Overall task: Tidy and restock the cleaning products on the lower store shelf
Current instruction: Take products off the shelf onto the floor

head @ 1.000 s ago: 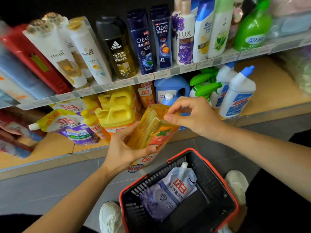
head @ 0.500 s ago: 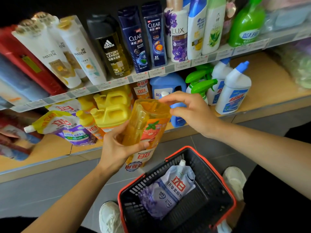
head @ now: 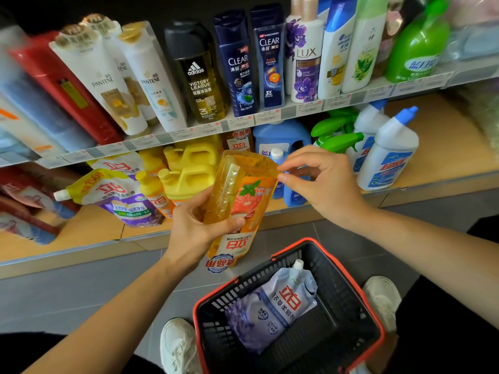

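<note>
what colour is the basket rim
The basket rim is red; best seen in the head view.

One camera sits on the person's head. It looks forward and down, from very close. The front edge of the lower shelf (head: 445,147) runs across the middle of the view. The upper shelf (head: 286,114) fills the top. The floor (head: 67,292) and a basket (head: 305,240) are at the bottom, straight below the camera, between the person's shoes (head: 178,344).
</note>
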### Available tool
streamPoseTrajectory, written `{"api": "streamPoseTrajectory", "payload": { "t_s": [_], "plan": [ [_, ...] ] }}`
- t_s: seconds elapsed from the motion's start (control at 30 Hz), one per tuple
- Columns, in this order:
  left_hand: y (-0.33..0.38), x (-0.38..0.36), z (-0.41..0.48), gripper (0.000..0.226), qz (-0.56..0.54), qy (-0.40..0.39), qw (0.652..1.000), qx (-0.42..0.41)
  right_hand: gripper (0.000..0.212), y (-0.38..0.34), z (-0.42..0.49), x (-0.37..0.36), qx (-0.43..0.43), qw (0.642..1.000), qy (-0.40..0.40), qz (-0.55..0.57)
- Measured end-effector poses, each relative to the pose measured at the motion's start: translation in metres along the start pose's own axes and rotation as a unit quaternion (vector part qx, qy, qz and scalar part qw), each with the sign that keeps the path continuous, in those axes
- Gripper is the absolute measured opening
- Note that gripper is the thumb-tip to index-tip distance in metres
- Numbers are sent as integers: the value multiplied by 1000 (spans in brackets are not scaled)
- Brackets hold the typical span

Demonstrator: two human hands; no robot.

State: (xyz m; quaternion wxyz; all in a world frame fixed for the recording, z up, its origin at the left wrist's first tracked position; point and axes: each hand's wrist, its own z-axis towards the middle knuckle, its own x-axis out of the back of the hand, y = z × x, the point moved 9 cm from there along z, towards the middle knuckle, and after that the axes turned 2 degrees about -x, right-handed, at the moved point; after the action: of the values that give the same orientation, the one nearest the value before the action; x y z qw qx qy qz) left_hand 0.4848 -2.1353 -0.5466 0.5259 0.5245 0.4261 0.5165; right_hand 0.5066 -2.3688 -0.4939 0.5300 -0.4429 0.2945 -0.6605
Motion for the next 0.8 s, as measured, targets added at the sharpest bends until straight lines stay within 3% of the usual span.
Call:
{"api": "streamPoseTrajectory", "payload": {
  "t_s": [0.07, 0.13, 0.27, 0.4, 0.57, 0.67, 0.8],
  "plan": [
    [-3, 3, 1, 55, -14, 16, 1000, 18, 18, 10, 0, 0, -19, 1000, 4, -14],
    [-8, 7, 2, 49, -47, 43, 997, 44, 25, 30, -6, -13, -90, 995, -46, -21],
    [-14, 15, 6, 49, -134, 77, 984, 92, 44, 72, -48, -72, -208, 931, -292, -61],
    [-18, 22, 6, 53, -191, 97, 970, 112, 43, 75, -79, -101, -177, 885, -420, -96],
    [-28, 30, 0, 52, -239, 122, 953, 142, 39, 59, -84, -112, -141, 894, -417, -82],
    [-32, 30, -6, 49, -260, 123, 945, 156, 23, 41, -76, -111, -79, 901, -408, -126],
    [-36, 24, -17, 56, -290, 91, 933, 193, 6, 5, -67, -103, -37, 906, -413, -92]
  ]
}}
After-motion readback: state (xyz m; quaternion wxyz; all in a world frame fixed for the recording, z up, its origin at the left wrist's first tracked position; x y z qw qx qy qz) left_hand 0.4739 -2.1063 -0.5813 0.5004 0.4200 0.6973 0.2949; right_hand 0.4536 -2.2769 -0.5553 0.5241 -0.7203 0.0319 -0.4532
